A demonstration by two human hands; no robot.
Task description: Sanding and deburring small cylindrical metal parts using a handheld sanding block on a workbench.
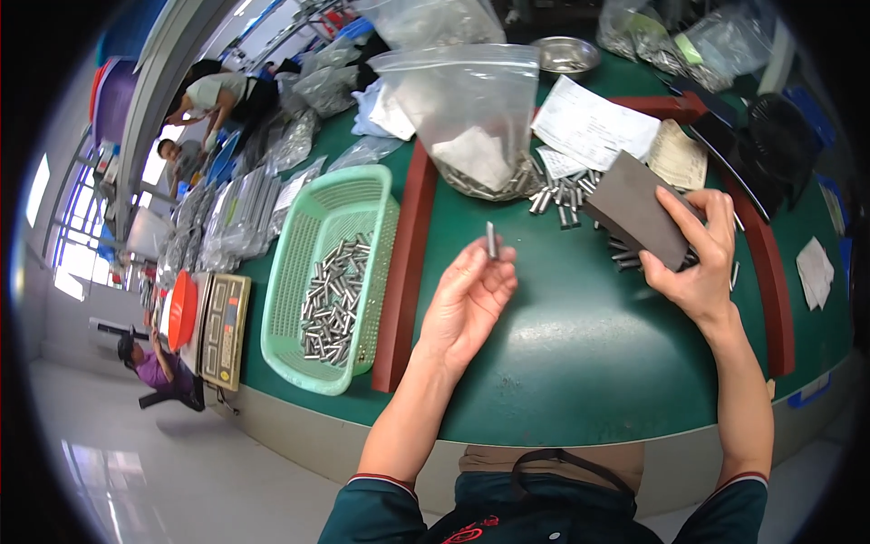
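Note:
Between the thumb and fingers of my left hand [473,295] is a small shiny metal pin [491,240], held upright above the green table. My right hand [700,249] grips a dark grey-brown rectangular block [637,210], tilted over a pile of loose metal pins [564,194]. Part of that pile is hidden under the block. Left of my left hand, a light green plastic basket [388,263] holds many similar pins [337,304]. Behind the hands stands an open clear plastic bag [471,91] with more metal pieces in its bottom and a white paper inside.
Dark red bars [405,272] border the green tabletop [580,363]. Papers [598,122] and a metal bowl [566,56] lie at the back. A scale [224,331] with an orange bowl [183,308] stands left. Bagged parts [245,204] line the far left; several people work beyond.

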